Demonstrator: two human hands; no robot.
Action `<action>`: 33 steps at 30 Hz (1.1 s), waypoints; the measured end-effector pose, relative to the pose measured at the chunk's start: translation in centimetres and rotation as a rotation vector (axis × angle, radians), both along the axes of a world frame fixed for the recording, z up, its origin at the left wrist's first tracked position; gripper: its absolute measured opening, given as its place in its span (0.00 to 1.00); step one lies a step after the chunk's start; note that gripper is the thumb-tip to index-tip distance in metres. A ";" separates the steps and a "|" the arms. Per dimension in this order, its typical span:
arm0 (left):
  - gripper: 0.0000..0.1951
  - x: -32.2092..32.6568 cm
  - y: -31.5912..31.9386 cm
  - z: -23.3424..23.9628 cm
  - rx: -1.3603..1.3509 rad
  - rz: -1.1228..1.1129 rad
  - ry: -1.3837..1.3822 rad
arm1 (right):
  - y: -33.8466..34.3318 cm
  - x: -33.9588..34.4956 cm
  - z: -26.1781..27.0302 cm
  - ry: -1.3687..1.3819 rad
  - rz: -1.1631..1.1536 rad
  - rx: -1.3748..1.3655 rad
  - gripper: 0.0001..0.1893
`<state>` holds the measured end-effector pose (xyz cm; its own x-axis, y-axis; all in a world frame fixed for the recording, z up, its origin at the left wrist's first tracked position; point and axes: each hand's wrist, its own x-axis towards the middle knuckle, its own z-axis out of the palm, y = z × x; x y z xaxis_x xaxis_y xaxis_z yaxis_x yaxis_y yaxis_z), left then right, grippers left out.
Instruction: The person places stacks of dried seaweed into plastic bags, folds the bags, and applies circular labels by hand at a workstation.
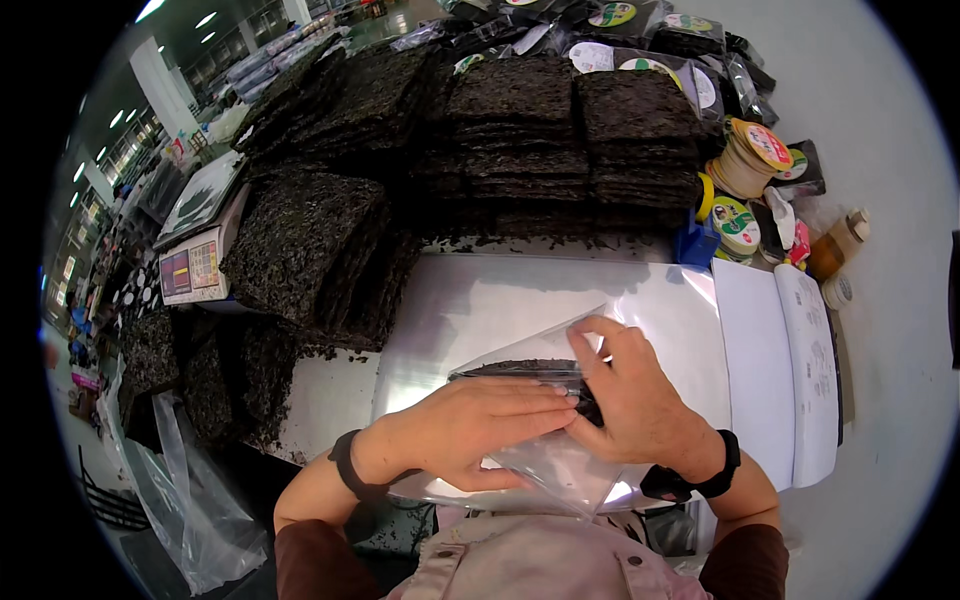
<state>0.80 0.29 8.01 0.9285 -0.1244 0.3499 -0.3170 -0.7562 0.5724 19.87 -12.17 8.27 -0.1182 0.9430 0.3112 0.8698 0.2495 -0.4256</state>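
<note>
A dark sheet of dried seaweed (525,367) lies in clear plastic film (517,345) on the pile of transparent sheets (442,315) before me. Flat across the seaweed and film rests my left hand (480,427), its fingers extended together to the right. My right hand (630,390) pinches the film's raised upper right edge between thumb side and fingers, its thumb near my left fingertips. Part of the seaweed is hidden under both hands. A loose flap of film hangs towards my apron (517,555).
Tall stacks of dried seaweed (517,97) stand behind and to the left, near a digital scale (191,266). At right are a blue tape dispenser (696,240), label rolls (750,157), a bottle (836,240) and a roll of printed labels (806,375). Packed bags (630,22) lie at the back.
</note>
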 end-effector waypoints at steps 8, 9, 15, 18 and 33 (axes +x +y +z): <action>0.30 0.3 0.6 -0.4 -0.011 -0.006 -0.037 | 4.6 5.8 0.0 0.507 0.029 -0.036 0.34; 0.29 0.3 0.6 -0.4 -0.012 -0.007 -0.033 | 5.6 5.8 0.1 0.522 0.089 -0.187 0.32; 0.23 0.1 1.2 -0.6 -0.108 -0.005 0.020 | 7.5 3.7 3.0 0.661 0.078 -0.101 0.20; 0.21 0.0 1.6 -0.8 -0.157 -0.007 0.032 | 5.0 3.8 2.2 0.981 0.009 0.212 0.15; 0.13 0.0 -0.3 0.1 -0.472 0.618 0.151 | -1.8 2.1 -2.1 0.432 -0.201 0.076 0.14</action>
<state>0.85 0.02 8.09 0.8224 0.5597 0.1021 0.1880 -0.4366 0.8798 22.01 -14.02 6.15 0.2193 0.9067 0.3604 0.6519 0.1386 -0.7455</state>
